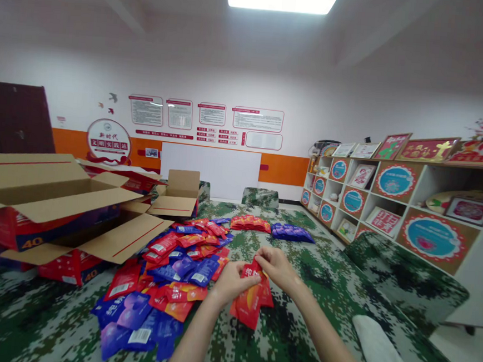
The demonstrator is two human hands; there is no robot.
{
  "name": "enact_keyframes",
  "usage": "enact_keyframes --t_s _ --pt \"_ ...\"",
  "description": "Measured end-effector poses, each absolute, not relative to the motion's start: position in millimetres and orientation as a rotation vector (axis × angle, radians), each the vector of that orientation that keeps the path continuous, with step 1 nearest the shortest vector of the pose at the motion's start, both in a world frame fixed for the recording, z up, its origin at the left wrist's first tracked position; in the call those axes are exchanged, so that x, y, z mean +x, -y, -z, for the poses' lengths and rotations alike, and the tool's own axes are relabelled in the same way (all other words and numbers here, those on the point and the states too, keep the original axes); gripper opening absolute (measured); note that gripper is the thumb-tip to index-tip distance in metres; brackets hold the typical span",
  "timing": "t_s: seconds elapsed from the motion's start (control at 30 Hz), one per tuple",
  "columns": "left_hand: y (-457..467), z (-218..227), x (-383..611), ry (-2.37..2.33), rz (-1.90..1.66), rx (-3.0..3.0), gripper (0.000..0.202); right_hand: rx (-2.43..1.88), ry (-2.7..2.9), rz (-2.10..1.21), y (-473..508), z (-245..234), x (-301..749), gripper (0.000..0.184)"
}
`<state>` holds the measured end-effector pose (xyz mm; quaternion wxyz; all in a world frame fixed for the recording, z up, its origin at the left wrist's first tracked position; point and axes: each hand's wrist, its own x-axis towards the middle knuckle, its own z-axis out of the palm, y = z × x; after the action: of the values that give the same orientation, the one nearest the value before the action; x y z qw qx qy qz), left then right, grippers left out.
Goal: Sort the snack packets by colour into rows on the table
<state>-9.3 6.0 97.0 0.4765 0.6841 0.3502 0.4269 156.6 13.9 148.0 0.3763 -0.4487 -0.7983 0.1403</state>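
Observation:
My left hand [233, 281] is closed around several red packets [248, 307], its thumb lying across their front. At the top edge of the same packets, the fingers of my right hand [275, 266] pinch a corner. The packets hang upright and slightly fanned, red with an orange patch and white lettering. To the left lies a loose pile of red and blue packets [184, 268], a few with white barcode labels showing. Farther back, a neat row of red packets [250, 223] stands beside a row of blue packets [292, 233].
Open cardboard boxes [62, 197] with raised flaps crowd the left of the table, and a smaller open box [176, 198] stands behind the pile. A camouflage cloth [296, 330] covers the table. A pale grey object [384, 354] lies at right, near camouflage-covered chairs [409, 278] and a shelf [414, 217].

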Motion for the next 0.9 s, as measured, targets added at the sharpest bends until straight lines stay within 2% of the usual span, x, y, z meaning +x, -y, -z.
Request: enact_keyframes --t_s 0.13,0.3,0.53,0.77,0.9 --pt "-1.3 -72.2 8.7 -0.753 -1.087 1.399 0.037 -1.199 2.0 -0.499 -5.2 -125.9 166.8 0.025" --pt "-0.3 -57.8 13.1 -0.763 -1.115 1.413 0.032 -1.144 1.951 -0.701 -13.9 -101.9 180.5 0.04" --pt "5.4 -58.4 16.9 -0.782 -1.088 1.4 0.033 -1.082 1.55 -1.232 -15.4 -74.9 175.3 0.046" --pt "5.7 -52.2 22.4 -0.784 -1.15 1.243 0.036 -1.096 1.613 -1.224 -13.6 -78.9 180.4 0.042" --pt "17.6 -53.2 28.8 -0.706 -1.027 1.25 0.041 -1.168 1.545 -1.078 -18.3 -75.5 196.6 0.042"
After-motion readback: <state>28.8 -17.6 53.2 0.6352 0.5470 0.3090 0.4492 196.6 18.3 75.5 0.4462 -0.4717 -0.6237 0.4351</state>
